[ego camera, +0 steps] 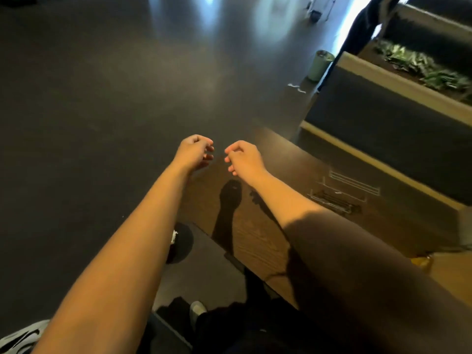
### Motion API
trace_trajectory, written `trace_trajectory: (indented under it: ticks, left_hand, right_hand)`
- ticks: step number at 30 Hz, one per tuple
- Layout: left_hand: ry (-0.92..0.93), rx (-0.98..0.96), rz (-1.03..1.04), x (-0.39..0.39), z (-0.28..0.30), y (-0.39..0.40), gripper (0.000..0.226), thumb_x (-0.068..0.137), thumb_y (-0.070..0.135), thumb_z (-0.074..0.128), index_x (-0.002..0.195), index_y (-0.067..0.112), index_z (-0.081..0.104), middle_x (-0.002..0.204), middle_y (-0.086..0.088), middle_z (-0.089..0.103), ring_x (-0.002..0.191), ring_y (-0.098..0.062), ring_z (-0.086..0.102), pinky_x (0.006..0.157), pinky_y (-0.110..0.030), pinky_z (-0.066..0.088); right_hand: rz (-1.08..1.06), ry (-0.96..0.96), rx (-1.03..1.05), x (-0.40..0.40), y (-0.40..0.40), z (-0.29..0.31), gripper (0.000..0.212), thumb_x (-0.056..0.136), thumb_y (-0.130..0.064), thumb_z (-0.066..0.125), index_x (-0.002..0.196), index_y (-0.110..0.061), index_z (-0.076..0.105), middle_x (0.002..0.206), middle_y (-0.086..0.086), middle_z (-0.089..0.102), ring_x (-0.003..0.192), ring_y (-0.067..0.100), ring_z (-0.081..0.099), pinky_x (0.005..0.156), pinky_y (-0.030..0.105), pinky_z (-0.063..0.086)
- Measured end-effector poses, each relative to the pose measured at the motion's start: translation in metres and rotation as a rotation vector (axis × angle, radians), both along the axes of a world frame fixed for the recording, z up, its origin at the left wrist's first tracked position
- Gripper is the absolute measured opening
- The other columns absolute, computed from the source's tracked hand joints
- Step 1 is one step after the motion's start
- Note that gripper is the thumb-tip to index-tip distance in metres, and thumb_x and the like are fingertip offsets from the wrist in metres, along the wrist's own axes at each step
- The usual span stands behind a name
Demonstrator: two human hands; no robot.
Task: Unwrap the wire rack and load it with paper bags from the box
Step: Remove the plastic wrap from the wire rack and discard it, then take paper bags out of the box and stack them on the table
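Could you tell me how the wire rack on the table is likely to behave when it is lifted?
The wire rack is thin, open white wire, so probably light and fairly stiff. It lies low and flat on the dark table, so tipping seems unlikely; it may slide if pushed. Both hands are away from it.

Both arms outstretched; left hand, right hand fingers curled.

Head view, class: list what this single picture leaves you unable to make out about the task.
- Wire rack: blurred, so wrapping cannot be judged.
- Box and paper bags: none shows in the head view.
- Left hand and right hand: fingers curled; anything thin pinched between them is too small to see.
- Table: near part hidden by the right arm.
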State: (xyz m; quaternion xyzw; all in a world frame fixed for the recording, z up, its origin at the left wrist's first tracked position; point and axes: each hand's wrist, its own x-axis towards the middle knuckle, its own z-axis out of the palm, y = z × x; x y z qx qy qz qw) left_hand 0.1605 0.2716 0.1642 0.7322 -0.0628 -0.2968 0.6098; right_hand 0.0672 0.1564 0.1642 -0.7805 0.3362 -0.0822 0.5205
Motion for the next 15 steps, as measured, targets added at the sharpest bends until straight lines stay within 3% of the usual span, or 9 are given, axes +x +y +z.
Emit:
trace_trajectory:
  ticks: [6, 9, 12, 15]
  left_hand:
    - [-0.053, -0.050, -0.278, -0.134, 0.031, -0.097, 0.014, 0.102, 0.013, 0.051, 0.100, 0.015, 0.065, 0.091, -0.003, 0.064, 0.070, -0.013, 0.061, 0.062, -0.025, 0.048]
    - [-0.088, -0.002, -0.431, -0.196, 0.015, -0.130, 0.019, 0.102, 0.010, 0.050, 0.094, 0.018, 0.065, 0.087, -0.001, 0.060, 0.076, -0.015, 0.056, 0.064, -0.026, 0.046]
    - [-0.137, 0.075, -0.611, -0.249, -0.010, -0.148, 0.016, 0.103, 0.007, 0.052, 0.101, 0.015, 0.066, 0.087, 0.000, 0.059, 0.074, -0.012, 0.051, 0.060, -0.021, 0.043]
    - [-0.195, 0.189, -0.796, -0.280, -0.040, -0.155, 0.015, 0.100, 0.001, 0.056, 0.111, 0.006, 0.065, 0.100, -0.007, 0.064, 0.089, -0.016, 0.058, 0.068, -0.014, 0.044]
  right_hand:
    - [-0.178, -0.010, -0.264, -0.173, -0.092, 0.044, 0.017, 0.086, -0.014, 0.054, 0.089, -0.025, 0.066, 0.083, -0.003, 0.068, 0.080, 0.019, 0.064, 0.069, 0.029, 0.047]
    - [-0.247, 0.228, -0.363, -0.266, -0.131, 0.022, 0.019, 0.090, -0.024, 0.061, 0.109, -0.024, 0.064, 0.103, 0.000, 0.066, 0.098, 0.023, 0.062, 0.084, 0.033, 0.049]
    - [-0.256, 0.507, -0.126, -0.347, -0.148, -0.023, 0.052, 0.091, -0.045, 0.066, 0.137, -0.029, 0.050, 0.135, 0.008, 0.054, 0.117, 0.030, 0.058, 0.099, 0.043, 0.052]
    - [-0.273, 0.521, 0.196, -0.379, -0.137, -0.061, 0.071, 0.095, -0.035, 0.067, 0.155, -0.021, 0.032, 0.139, 0.008, 0.054, 0.115, 0.023, 0.057, 0.085, 0.031, 0.051]
